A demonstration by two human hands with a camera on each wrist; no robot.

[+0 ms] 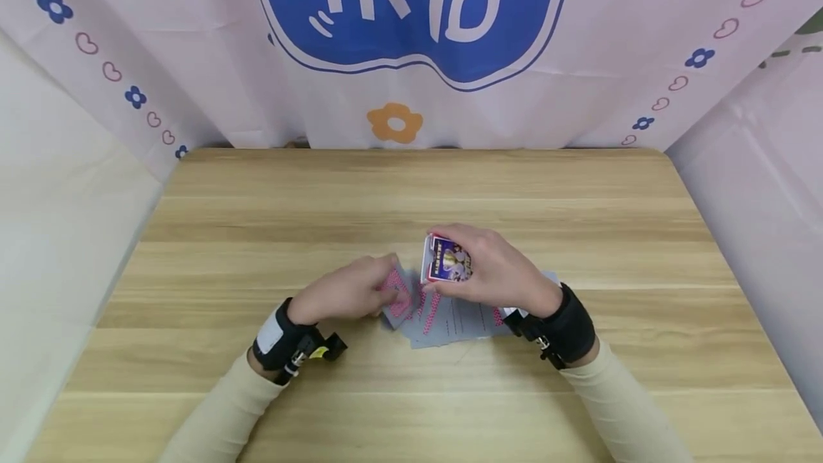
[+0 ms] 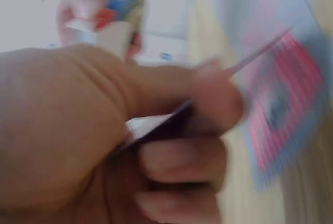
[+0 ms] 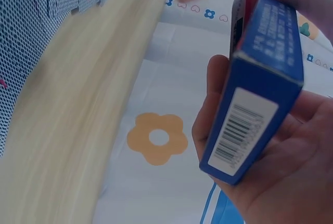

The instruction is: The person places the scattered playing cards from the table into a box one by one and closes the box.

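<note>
My left hand [image 1: 347,290] pinches a thin playing card [image 2: 255,57], seen almost edge-on between thumb and fingers in the left wrist view. It is just left of a spread of grey playing cards with pink patterns [image 1: 459,320] lying on the table. In my right hand [image 1: 498,263] is a small blue card box [image 1: 450,261], held above the spread with fingers and thumb on opposite sides. The right wrist view shows the box's barcode end [image 3: 242,130]. Blur hides how many cards the left hand holds.
A wood-grain table [image 1: 411,406] lies under both hands. Behind it hangs a white cloth with a blue emblem [image 1: 411,27] and an orange flower [image 1: 395,123]. Both wrists wear black straps with small cameras [image 1: 334,346].
</note>
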